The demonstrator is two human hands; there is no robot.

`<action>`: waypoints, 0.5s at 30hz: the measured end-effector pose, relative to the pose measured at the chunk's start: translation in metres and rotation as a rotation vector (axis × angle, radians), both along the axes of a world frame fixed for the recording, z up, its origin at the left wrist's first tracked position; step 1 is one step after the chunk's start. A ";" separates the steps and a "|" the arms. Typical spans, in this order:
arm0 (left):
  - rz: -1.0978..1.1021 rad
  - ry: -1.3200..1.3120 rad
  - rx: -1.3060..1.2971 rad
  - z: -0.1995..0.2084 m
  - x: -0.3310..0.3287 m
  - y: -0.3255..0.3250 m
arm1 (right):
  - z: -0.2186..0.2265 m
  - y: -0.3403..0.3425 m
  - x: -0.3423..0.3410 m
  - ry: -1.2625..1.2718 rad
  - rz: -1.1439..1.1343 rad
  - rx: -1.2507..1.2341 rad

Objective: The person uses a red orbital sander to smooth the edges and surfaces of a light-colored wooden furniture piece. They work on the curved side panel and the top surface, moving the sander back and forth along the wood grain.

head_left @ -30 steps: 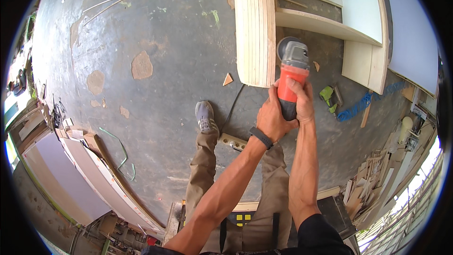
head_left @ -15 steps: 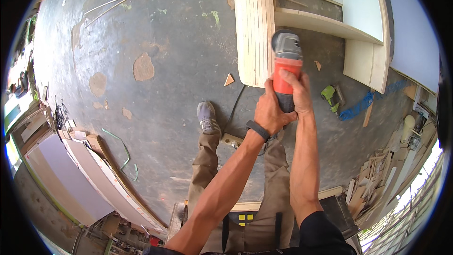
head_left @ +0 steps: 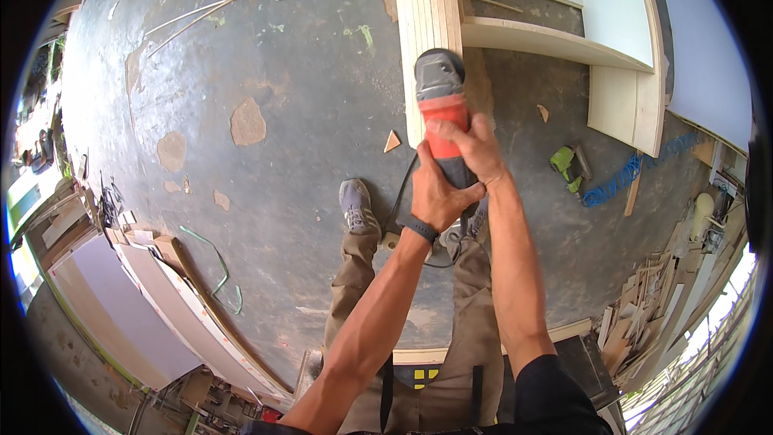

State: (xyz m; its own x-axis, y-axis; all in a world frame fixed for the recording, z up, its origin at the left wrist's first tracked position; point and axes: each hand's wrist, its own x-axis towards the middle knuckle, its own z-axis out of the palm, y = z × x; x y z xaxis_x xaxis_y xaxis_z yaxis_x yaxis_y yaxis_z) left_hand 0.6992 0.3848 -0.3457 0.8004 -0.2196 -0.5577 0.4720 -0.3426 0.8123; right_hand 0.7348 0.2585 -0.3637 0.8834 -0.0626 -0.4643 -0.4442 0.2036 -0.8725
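Note:
A red and grey angle grinder (head_left: 443, 117) with a round dark disc at its far end is in both my hands. My left hand (head_left: 437, 196) wraps the dark rear part of its body from the left, a dark band on the wrist. From the right, my right hand (head_left: 475, 149) grips the red body, thumb across the top. The disc end lies over the pale slatted wooden panel (head_left: 424, 4), near its right edge; contact between them is hidden. Below my hands the grinder's dark cord (head_left: 403, 185) runs down toward a socket strip between my feet.
A pale wooden cabinet frame (head_left: 555, 40) stands to the right of the panel. On the floor are a green nail gun (head_left: 566, 165), a coiled blue hose (head_left: 612, 188) and a small triangular offcut (head_left: 391, 142). Scrap wood (head_left: 644, 298) piles at the lower right; boards (head_left: 121, 306) lean at left.
Both hands have moved left with the grinder. Its disc end has gone from beside the slatted panel's right edge to over the panel's face.

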 end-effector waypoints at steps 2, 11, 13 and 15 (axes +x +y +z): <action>-0.039 -0.001 0.012 0.004 0.011 -0.011 | -0.001 -0.017 0.003 0.056 -0.027 -0.029; -0.169 0.005 0.064 0.031 0.027 -0.033 | 0.012 -0.039 0.001 0.020 -0.179 0.023; -0.071 0.032 0.087 0.027 0.018 -0.020 | 0.017 -0.022 0.005 0.038 -0.063 0.055; 0.007 -0.027 0.079 0.016 0.009 -0.006 | 0.010 -0.004 0.008 0.023 -0.033 0.067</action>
State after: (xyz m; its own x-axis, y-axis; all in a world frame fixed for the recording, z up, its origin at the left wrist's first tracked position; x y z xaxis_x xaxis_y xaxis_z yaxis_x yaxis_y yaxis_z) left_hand 0.7082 0.3790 -0.3296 0.8168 -0.1696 -0.5514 0.4531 -0.4029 0.7952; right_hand 0.7431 0.2549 -0.3541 0.8706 -0.0599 -0.4883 -0.4556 0.2763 -0.8462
